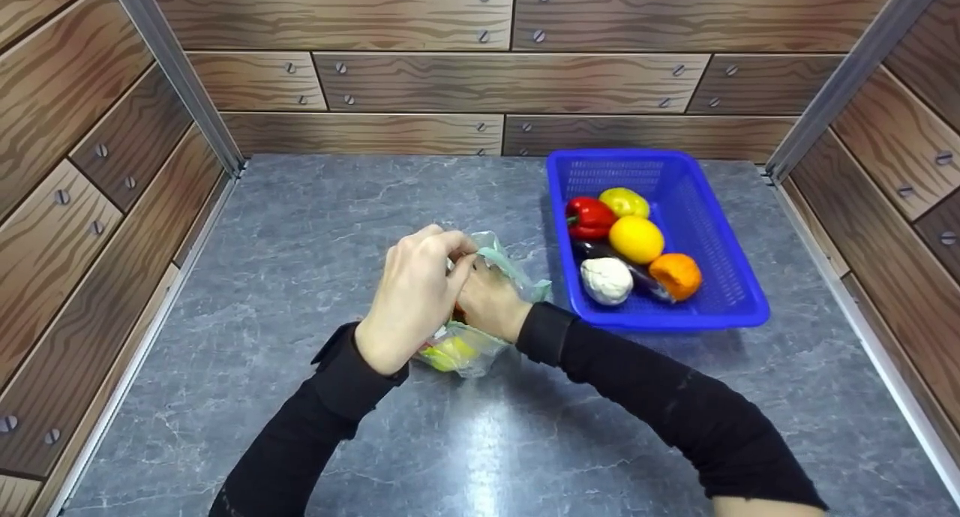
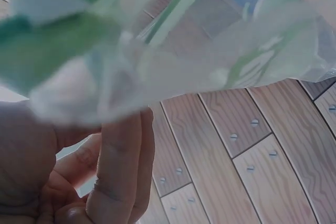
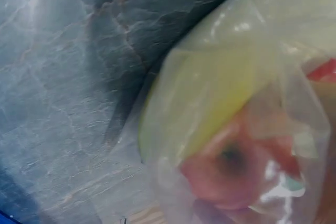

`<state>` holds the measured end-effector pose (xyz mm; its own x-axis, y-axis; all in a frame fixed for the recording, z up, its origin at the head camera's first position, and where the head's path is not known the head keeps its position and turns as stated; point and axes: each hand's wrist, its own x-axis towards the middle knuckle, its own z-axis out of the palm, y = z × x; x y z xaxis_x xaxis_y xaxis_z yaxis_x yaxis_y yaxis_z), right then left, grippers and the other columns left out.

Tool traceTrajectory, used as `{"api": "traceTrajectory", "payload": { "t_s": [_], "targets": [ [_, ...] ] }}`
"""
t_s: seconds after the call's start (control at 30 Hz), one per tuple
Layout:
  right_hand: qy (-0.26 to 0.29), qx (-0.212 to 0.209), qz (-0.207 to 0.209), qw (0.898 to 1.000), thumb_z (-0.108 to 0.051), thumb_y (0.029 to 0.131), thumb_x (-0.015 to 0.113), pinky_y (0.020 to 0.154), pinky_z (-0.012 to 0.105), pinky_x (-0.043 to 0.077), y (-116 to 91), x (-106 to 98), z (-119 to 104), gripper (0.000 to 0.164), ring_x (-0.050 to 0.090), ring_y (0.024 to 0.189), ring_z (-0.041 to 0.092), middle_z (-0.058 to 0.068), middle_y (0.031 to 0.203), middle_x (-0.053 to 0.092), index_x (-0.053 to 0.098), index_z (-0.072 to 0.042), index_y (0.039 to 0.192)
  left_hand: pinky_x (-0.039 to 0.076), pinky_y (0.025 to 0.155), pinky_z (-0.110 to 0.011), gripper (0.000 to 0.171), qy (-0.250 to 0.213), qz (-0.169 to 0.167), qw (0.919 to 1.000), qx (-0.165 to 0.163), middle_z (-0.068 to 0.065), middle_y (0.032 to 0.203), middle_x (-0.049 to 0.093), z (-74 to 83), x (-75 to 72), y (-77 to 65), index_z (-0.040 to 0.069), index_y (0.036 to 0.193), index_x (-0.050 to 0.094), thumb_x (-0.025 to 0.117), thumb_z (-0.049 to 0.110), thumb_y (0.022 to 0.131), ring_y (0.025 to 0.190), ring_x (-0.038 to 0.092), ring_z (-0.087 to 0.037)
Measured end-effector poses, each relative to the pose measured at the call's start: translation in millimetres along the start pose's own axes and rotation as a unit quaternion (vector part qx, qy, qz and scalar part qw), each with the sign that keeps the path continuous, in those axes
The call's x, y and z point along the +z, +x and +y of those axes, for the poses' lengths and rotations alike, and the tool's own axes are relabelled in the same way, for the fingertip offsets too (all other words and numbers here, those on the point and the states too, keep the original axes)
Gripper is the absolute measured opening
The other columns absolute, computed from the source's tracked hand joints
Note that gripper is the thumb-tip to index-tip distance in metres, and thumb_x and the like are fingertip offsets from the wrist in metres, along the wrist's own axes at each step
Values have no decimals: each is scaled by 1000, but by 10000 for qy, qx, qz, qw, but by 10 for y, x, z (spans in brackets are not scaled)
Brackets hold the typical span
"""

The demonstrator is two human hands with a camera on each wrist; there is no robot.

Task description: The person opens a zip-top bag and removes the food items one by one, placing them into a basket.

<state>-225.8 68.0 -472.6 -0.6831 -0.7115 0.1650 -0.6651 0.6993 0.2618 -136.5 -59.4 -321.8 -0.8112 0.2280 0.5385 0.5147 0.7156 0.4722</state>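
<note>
A clear plastic bag (image 1: 480, 352) with green markings stands on the grey table, and yellow and red produce shows through it. My left hand (image 1: 416, 292) pinches the bag's upper edge between thumb and fingers; the left wrist view has the bag film (image 2: 184, 72) above the curled fingers. From the right, my right hand (image 1: 491, 299) reaches into the bag's mouth, its fingers hidden by the bag and the left hand. Something orange-brown shows just below it. Through the film in the right wrist view appear a yellow piece (image 3: 210, 93) and a reddish round fruit (image 3: 236, 161).
A blue plastic basket (image 1: 727, 254) stands right of the bag. It holds a red bell pepper (image 1: 590, 217), a yellow-green fruit (image 1: 624, 202), a yellow round fruit (image 1: 636, 239), an eggplant (image 1: 641, 279), an orange fruit (image 1: 675, 277) and a white lumpy item (image 1: 607, 281). Wood-patterned walls (image 1: 420, 82) enclose the table.
</note>
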Motion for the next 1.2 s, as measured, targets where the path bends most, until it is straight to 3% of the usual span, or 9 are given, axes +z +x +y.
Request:
{"api": "traceTrajectory", "payload": {
  "t_s": [0.2, 0.4, 0.5, 0.67, 0.73, 0.9, 1.0, 1.2],
  "targets": [
    [601, -95, 95, 9981, -21, 75, 78, 94, 41, 50, 37, 11, 53, 46, 57, 116, 31, 14, 125, 63, 65, -7, 117, 50, 59, -30, 6, -31, 7, 10000, -23, -5, 78, 69, -3, 6, -5, 8, 85, 75, 70, 4, 84, 67, 63, -19],
    [533, -249, 765, 9953, -23, 70, 82, 77, 40, 57, -20, -122, 70, 56, 63, 101, 32, 18, 118, 65, 62, -5, 119, 50, 59, -30, 5, -36, 14, 10000, -51, -5, 80, 70, -3, -8, 6, 8, 87, 75, 71, 7, 85, 70, 65, -19],
    [790, -225, 894, 9926, -24, 70, 83, 70, 40, 58, -64, -274, 65, 65, 64, 95, 34, 21, 117, 64, 58, 1, 125, 50, 58, -30, 5, -78, 53, 9999, -71, -6, 80, 69, -4, -27, 11, 8, 87, 75, 71, 7, 86, 69, 64, -20],
    [1776, 269, 76, 9837, -25, 75, 80, 86, 47, 56, -132, -625, 83, 74, 58, 110, 36, 17, 128, 58, 47, -1, 137, 49, 57, -30, 6, -117, 97, 9998, -123, -6, 79, 69, -10, -60, 21, 7, 87, 75, 69, 6, 86, 66, 63, -20],
    [1964, 398, -17, 9797, -26, 76, 78, 91, 47, 54, -182, -761, 104, 71, 57, 113, 34, 13, 128, 59, 47, -5, 137, 48, 58, -29, 6, -133, 100, 9997, -154, -5, 79, 68, -12, -73, 22, 7, 87, 75, 69, 7, 87, 66, 62, -19],
    [1939, 237, 582, 9790, -33, 74, 81, 81, 38, 58, -394, -1053, 165, 62, 66, 97, 28, 10, 117, 64, 55, -10, 126, 47, 57, -28, 6, -124, 110, 9996, -232, -5, 79, 68, -16, -97, 19, 8, 88, 75, 69, 9, 88, 65, 61, -18],
    [1938, 33, 872, 9771, -32, 69, 83, 79, 38, 59, -550, -1215, 196, 69, 68, 94, 28, 11, 122, 63, 55, -13, 129, 47, 57, -27, 6, -70, 128, 9996, -231, -5, 80, 68, -17, -102, 15, 8, 88, 75, 69, 9, 88, 65, 61, -18],
    [2112, -158, 1122, 9709, -32, 66, 85, 90, 41, 55, -899, -1482, 233, 75, 59, 112, 28, 9, 131, 57, 55, -20, 133, 46, 56, -27, 5, 27, 195, 9996, -183, -5, 79, 68, -21, -100, 15, 9, 88, 76, 70, 8, 87, 64, 60, -16]
  ]
}}
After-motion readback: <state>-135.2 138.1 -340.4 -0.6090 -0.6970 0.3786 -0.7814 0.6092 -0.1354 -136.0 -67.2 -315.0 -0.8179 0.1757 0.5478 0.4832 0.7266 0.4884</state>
